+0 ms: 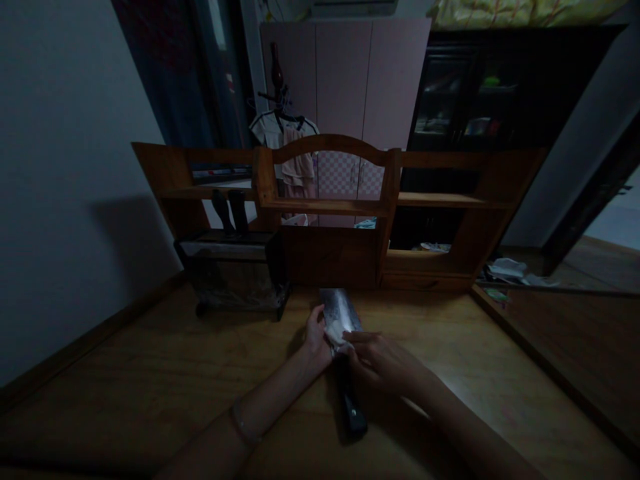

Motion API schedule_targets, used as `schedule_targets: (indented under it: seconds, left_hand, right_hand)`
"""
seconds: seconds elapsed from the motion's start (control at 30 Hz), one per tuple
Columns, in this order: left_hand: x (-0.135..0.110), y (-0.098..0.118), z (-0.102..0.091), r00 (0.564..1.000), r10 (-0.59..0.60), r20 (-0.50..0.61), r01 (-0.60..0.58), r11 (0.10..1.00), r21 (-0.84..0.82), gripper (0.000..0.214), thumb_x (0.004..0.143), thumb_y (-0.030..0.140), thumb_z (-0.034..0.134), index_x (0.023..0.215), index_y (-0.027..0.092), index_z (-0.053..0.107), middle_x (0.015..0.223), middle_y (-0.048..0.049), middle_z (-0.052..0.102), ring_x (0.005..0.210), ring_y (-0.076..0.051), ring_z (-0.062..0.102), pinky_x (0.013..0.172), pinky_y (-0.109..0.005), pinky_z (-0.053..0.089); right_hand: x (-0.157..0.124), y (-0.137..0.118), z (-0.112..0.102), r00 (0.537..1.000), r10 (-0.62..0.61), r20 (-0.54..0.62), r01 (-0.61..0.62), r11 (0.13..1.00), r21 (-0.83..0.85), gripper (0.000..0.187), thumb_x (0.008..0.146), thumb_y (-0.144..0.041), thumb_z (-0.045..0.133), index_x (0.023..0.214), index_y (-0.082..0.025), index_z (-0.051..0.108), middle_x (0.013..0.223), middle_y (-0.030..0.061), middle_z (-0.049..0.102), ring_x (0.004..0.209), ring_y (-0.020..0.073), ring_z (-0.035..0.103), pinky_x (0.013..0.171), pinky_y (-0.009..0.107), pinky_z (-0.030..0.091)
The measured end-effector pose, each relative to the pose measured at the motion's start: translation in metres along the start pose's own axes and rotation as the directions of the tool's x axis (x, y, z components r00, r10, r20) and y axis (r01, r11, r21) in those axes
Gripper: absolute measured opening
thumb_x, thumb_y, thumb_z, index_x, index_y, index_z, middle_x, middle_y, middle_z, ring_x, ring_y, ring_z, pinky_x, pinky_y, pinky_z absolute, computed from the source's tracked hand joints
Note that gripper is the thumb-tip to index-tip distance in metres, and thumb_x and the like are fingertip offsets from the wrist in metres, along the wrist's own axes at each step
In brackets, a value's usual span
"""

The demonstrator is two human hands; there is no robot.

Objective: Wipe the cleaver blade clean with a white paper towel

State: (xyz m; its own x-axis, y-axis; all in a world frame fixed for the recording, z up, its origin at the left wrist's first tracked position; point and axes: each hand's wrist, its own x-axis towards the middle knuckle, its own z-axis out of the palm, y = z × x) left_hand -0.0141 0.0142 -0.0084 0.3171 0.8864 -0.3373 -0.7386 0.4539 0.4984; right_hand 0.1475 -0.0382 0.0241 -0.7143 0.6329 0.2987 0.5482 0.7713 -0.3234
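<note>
A cleaver (342, 308) with a broad shiny blade is held over the wooden table, its blade pointing away and its black handle toward me. My left hand (317, 337) grips the blade's left edge near the handle, thumb on the near side. On the lower blade lies a crumpled white tissue or cloth (336, 333). My right hand (377, 357) has its fingers closed on this white piece, pressing it against the metal. Part of the blade is covered by the fingers.
A knife block (235, 273) with two black-handled tools in it stands at the back left. Behind it rises a wooden shelf unit (330, 212) along the table's far side. The tabletop (150, 373) has a raised edge at right; a wall borders it at left.
</note>
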Motion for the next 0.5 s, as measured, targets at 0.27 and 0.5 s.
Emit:
schedule_targets:
  seconds: [0.27, 0.5]
  left_hand:
    - [-0.002, 0.001, 0.001, 0.998, -0.023, 0.058, 0.023, 1.0, -0.004, 0.042, 0.084, 0.046, 0.044, 0.09, 0.009, 0.063, 0.077, -0.0126, 0.067, 0.07, -0.024, 0.064, 0.07, -0.036, 0.051]
    - [-0.002, 0.002, 0.0, 0.998, -0.041, 0.046, 0.044, 0.998, -0.054, 0.039, 0.082, 0.044, 0.048, 0.091, 0.009, 0.063, 0.076, -0.0114, 0.067, 0.064, -0.022, 0.063, 0.066, -0.034, 0.051]
  right_hand:
    - [-0.002, 0.012, -0.016, 0.996, 0.089, -0.028, -0.092, 0.986, -0.136, 0.029, 0.096, -0.019, 0.041, 0.08, -0.015, 0.065, 0.08, 0.0069, 0.064, 0.067, 0.0166, 0.061, 0.062, 0.025, 0.042]
    - [0.002, 0.023, -0.014, 0.951, 0.145, -0.275, -0.16, 0.987, -0.031, 0.032, 0.102, -0.028, 0.037, 0.096, -0.015, 0.066, 0.095, 0.0093, 0.062, 0.079, 0.018, 0.062, 0.07, 0.027, 0.047]
